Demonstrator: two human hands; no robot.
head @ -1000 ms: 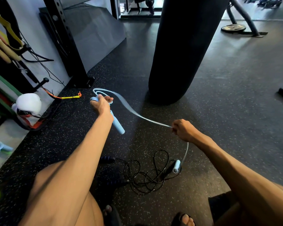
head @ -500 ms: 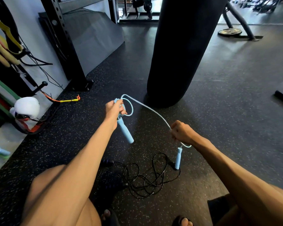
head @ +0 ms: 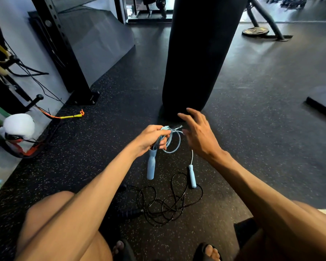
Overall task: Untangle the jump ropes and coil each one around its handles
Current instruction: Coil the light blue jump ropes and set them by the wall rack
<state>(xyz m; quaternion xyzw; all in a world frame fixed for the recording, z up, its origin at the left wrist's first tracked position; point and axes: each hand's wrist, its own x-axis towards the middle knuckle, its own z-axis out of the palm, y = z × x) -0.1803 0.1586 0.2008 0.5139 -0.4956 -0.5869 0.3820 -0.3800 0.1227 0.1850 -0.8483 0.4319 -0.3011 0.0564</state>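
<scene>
- L hand [head: 150,138]: fingers curled tight round the top of one blue handle [head: 151,167] plus several loops of the blue rope [head: 174,147]. The handle points down, w/ its lower end free in the air.
- The loops bunch at the L fingers and bulge out to the right as a rough ring, held up off the floor [head: 252,147].
- R hand [head: 200,137]: wide open, fingers spread, gripping nothing. It sits just right of the loops; can't tell if the rope touches it.
- A thin stretch of blue rope drops from under the R hand to the second blue handle [head: 192,176], which is nearly upright. Its lower tip is at the edge of the black rope [head: 166,206]; can't tell if it hangs or rests on the floor.
- Black rope: a loose tangle on the floor below both hands, btw the person's knees. One black handle [head: 131,213] lies at the tangle's left edge.
- Punching bag [head: 201,53]: big and dark, beyond the hands; its bottom end shows just past the R fingers.
- Left side: rack post [head: 64,53] bolted to the floor, white boxing glove [head: 19,127] by the wall, yellow-orange cord [head: 70,116] on the floor near the post's base.
- Far right: weight plate [head: 255,31] at the back, dark mat [head: 320,104] at the frame edge.
- Bottom edge: toes in a sandal [head: 211,250].
</scene>
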